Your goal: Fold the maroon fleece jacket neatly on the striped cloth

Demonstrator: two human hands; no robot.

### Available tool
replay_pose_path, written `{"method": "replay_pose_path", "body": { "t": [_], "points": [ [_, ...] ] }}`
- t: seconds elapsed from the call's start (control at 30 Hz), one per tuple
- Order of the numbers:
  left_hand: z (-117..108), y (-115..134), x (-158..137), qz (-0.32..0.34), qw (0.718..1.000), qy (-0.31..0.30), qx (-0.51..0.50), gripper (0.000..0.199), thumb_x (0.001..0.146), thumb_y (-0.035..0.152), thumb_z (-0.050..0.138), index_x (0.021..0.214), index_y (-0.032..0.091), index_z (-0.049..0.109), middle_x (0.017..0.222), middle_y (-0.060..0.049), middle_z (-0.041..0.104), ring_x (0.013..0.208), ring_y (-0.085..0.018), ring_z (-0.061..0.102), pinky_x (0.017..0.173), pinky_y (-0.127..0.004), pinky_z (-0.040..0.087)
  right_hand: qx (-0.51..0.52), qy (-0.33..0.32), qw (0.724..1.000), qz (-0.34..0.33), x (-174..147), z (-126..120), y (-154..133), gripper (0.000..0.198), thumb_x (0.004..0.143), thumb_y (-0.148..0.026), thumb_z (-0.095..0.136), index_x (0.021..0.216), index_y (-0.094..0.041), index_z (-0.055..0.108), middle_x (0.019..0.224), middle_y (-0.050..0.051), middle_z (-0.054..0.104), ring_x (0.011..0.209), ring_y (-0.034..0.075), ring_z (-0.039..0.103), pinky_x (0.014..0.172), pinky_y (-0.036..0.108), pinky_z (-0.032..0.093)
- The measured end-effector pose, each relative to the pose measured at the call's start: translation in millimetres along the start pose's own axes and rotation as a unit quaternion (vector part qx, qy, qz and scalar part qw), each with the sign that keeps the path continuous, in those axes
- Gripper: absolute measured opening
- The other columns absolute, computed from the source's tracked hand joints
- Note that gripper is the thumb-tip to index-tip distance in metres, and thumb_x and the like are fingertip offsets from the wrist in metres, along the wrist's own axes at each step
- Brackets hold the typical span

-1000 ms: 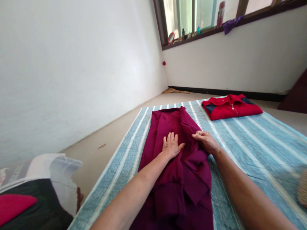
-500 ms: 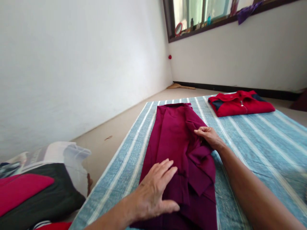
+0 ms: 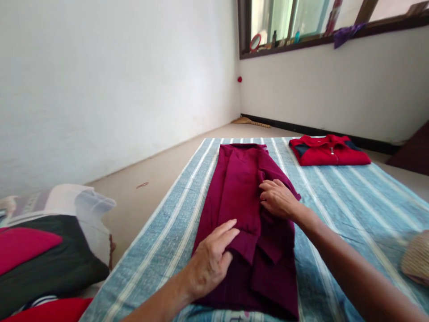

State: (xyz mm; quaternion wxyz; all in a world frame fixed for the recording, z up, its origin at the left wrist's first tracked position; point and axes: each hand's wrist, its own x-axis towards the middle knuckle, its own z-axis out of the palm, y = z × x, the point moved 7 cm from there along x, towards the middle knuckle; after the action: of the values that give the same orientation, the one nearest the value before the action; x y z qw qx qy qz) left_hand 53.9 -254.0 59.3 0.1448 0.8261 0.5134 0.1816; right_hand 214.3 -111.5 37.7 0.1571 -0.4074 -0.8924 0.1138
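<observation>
Maroon cloth fills the middle of the head view: a folded garment lies lengthwise on a blue bed cover with white stripes, its far end near the cover's far edge. Its sleeves are laid down over the body, the right one bunched beneath the person's right hand. That hand rests on the cloth with fingers bent and close together; whether they pinch the fabric, one cannot tell. The left hand is at the garment's near left side, its fingers stretched forward and the thumb well apart from them, nothing clamped between; how firmly it touches the cloth is unclear.

Beyond and to the right, a red jacket with dark shoulder patches and a zip lies neatly folded on the same cover, apart from the maroon piece. At the right edge a beige woven object is partly cut off.

To the left, dark clothing lies beside a whitish bag, with red cloth below it. A broom lies on the floor near the corner. On the window sill stands a red-rimmed mirror; a purple cloth hangs over the edge.
</observation>
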Motion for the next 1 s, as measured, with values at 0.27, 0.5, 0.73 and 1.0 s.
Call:
{"method": "replay_pose_path", "body": {
  "t": [0.27,0.5,0.73,1.0],
  "points": [
    [-21,-7,6,-0.003,0.997,0.058,-0.046,0.042,0.077,0.007,0.042,0.113,0.015,0.063,0.128,-0.008,0.06,0.12,-0.018,0.054,0.105,-0.035,0.042,-0.068,-0.148,0.983,-0.089,-14,18,-25,0.024,0.071,-0.017,0.052,0.087,-0.019,0.069,0.091,0.007,0.066,0.095,0.024,0.056,0.102,0.043,0.02],
    [-21,-16,11,-0.062,0.99,0.072,-0.105,0.033,0.083,0.018,0.044,0.107,0.018,0.066,0.118,-0.004,0.066,0.111,-0.018,0.061,0.102,-0.035,0.045,-0.076,-0.149,0.983,-0.081,-17,21,-22,0.024,0.061,-0.011,0.052,0.081,-0.015,0.064,0.087,0.011,0.066,0.089,0.026,0.058,0.094,0.041,0.031],
    [-13,-11,4,-0.03,0.997,0.045,-0.053,0.04,0.079,0.011,0.042,0.113,0.018,0.063,0.125,-0.006,0.062,0.117,-0.018,0.056,0.104,-0.035,0.043,0.267,-0.054,0.959,-0.081,-32,-2,9,0.011,0.064,-0.014,0.054,0.07,-0.021,0.06,0.084,0.004,0.066,0.096,0.025,0.059,0.088,0.036,0.042],
    [21,17,-18,0.052,0.981,-0.162,0.094,0.068,0.071,0.029,0.07,0.133,0.018,0.046,0.149,-0.017,0.032,0.138,-0.034,0.027,0.108,-0.056,0.029,0.544,0.054,0.837,0.025,-59,-15,50,0.021,0.068,-0.037,0.076,0.066,-0.022,0.062,0.087,0.007,0.071,0.112,0.03,0.055,0.099,0.046,0.038]
  ]
}}
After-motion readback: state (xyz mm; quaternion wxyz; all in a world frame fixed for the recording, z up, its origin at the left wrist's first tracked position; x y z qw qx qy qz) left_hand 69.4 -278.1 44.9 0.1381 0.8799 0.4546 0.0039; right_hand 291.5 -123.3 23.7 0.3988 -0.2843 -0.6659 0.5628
